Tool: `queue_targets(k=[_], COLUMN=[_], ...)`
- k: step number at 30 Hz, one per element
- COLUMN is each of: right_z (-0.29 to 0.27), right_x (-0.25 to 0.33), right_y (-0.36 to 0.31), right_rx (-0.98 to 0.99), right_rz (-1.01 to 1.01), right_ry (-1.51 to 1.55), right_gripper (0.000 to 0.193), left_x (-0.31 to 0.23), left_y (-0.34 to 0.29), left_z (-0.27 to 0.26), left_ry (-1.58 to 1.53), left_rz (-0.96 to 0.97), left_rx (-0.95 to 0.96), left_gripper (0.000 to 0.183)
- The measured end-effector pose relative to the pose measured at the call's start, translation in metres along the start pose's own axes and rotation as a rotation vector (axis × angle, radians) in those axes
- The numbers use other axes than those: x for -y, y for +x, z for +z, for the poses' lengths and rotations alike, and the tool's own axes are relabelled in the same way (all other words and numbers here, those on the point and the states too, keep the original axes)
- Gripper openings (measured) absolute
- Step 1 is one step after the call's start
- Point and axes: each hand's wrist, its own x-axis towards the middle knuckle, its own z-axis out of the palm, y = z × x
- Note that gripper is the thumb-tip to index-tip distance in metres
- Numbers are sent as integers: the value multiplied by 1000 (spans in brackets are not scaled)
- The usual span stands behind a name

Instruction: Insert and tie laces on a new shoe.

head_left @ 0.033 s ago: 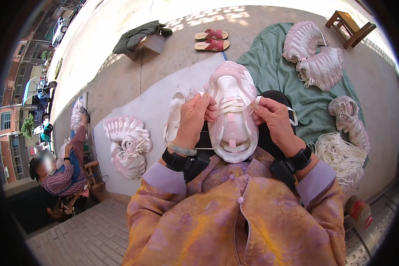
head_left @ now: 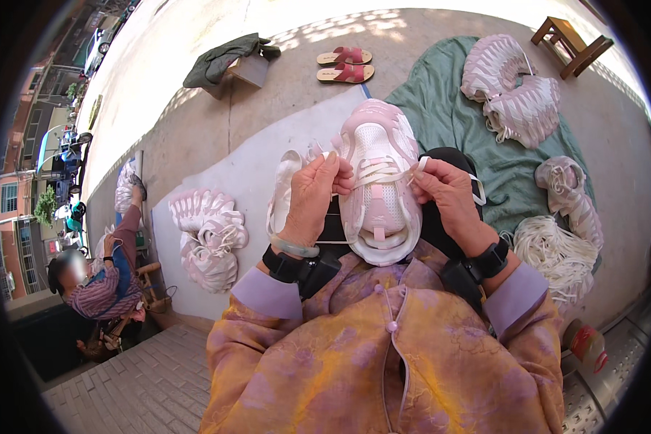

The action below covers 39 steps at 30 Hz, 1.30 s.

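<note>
Barely any shift since prev frame. White/pink shoe (head_left: 378,199) on lap (head_left: 435,233), toe away; R hand (head_left: 445,189) pinches white lace (head_left: 383,176); L hand (head_left: 317,189) pinched on lace too, prob. other end, fingers part-hide it. Shoe bundle (head_left: 211,235) off L, red sandals (head_left: 346,71) beyond.

A pale grey concrete floor (head_left: 289,94) carries red-strapped sandals with tan soles (head_left: 346,73), a brown wooden stool (head_left: 568,36) and a brown cardboard box (head_left: 250,71). Over it spread a flat white sheet (head_left: 257,141), bearing a curled cluster of pink-and-white shoes (head_left: 213,235), and a rumpled green cloth (head_left: 441,87), bearing a long bent row of similar shoes (head_left: 488,69) and a tangled heap of white laces (head_left: 553,253).
</note>
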Motion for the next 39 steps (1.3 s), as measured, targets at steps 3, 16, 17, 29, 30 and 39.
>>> queue_targets(k=[3, 16, 17, 29, 30, 39], right_z=[-1, 4, 4, 5, 2, 54], right_x=[-3, -16, -17, -13, -10, 29], right_y=[-1, 1, 2, -5, -9, -20], right_rx=[30, -9, -8, -26, -41, 312], right_rz=[-51, -154, -341, -492, -513, -837], right_ry=[20, -147, -327, -750, -825, -1078], right_gripper=[10, 8, 7, 12, 13, 18], left_x=[1, 29, 31, 28, 27, 12], left_y=[-12, -28, -29, -24, -21, -27], left_z=[-7, -14, -13, -15, -13, 5], left_ry=[118, -94, -161, -232, -159, -178], left_rz=[202, -3, -24, 52, 117, 189], left_rx=[-6, -94, -76, -72, -92, -100], left_gripper=[30, 26, 25, 15, 15, 16])
